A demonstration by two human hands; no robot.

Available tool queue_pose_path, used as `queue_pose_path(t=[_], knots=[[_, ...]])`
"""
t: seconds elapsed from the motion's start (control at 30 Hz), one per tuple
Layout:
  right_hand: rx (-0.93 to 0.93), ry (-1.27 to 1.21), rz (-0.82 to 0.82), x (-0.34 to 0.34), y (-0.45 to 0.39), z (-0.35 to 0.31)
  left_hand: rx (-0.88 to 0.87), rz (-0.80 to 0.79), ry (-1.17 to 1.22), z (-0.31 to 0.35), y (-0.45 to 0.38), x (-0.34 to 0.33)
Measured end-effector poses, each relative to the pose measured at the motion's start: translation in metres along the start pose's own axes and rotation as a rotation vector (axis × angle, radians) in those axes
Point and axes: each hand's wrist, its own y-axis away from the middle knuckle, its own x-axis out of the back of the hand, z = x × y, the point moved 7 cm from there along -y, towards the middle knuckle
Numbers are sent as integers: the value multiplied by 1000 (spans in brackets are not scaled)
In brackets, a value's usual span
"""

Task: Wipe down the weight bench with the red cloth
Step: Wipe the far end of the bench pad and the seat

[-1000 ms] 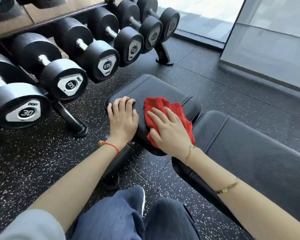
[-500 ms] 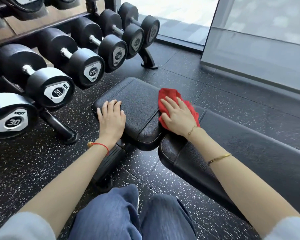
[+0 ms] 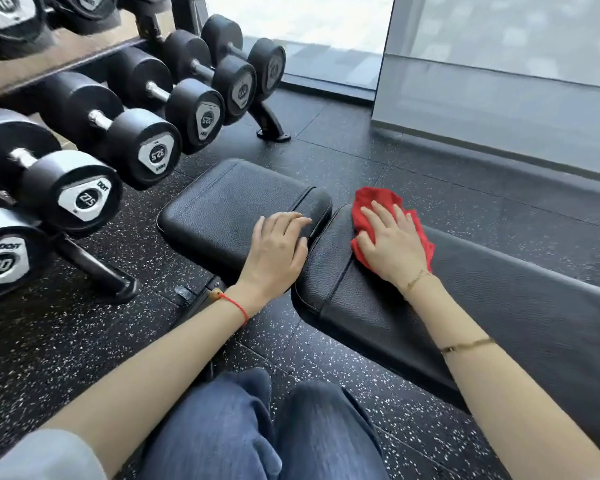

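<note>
Head view:
Right hand [image 3: 394,245]: my fingers lie flat and spread, pressing the red cloth [image 3: 369,206] onto the long pad of the bench [image 3: 520,306], near its seat end.
Left hand [image 3: 278,249]: fingers relaxed, resting on the seat pad [image 3: 222,206] beside the cloth.
Dumbbells [image 3: 142,147]: racked beyond the seat pad.

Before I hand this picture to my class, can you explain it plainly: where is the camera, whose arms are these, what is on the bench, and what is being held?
There is no machine here: the camera sits on a person's head and looks down at their own arms. The right hand lies flat on a red cloth, pressing it onto the long back pad of a black weight bench. Nothing is held in a closed grip. The left hand rests, fingers relaxed, on the shorter seat pad. To the left stands a rack of dumbbells on a speckled rubber floor. The person's blue trouser knees show below.
</note>
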Motion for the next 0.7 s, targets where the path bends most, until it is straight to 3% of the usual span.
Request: queue_pose_path(t=[0.13,0.33,0.5,0.7], knots=[[-8,-25,-53,-1,-14,-2,-40,-13,11,19,3,-6],[166,-49,-21,-1,90,-16,-118,-80,-3,46,3,-22],[-16,-37,68,16,126,44,-233,-126,22,77,9,-35],[-294,19,120,28,90,98,-257,-192,-3,91,18,-49]])
